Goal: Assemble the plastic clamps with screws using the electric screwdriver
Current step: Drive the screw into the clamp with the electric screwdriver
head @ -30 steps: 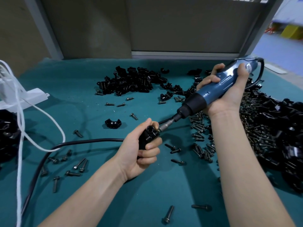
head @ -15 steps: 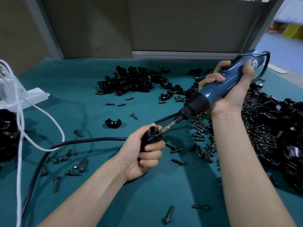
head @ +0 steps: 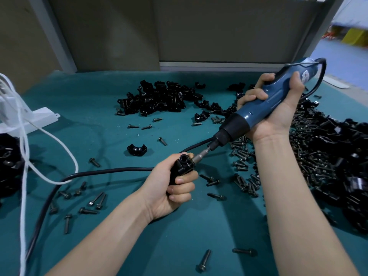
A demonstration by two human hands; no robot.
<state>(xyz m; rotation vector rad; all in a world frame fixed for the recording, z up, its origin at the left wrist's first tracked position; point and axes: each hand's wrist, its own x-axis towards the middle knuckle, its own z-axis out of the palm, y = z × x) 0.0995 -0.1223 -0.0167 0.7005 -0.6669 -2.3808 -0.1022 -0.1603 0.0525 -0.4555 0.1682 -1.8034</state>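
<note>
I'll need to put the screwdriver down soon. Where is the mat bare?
Barest: the mat between the white stand, the far clamp pile and the black cable. Also the near strip between the forearms, bar two screws. Crowded: the right side, under a heap of screws and clamps.

No legible text; only a blurred white emblem (head: pixel 365 76) on the electric screwdriver (head: pixel 265 106)

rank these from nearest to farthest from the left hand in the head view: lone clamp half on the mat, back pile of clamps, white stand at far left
1. Lone clamp half: just beyond the left hand, slightly to its left.
2. Back pile of clamps: farther back, mid-mat.
3. White stand: far left edge.
</note>
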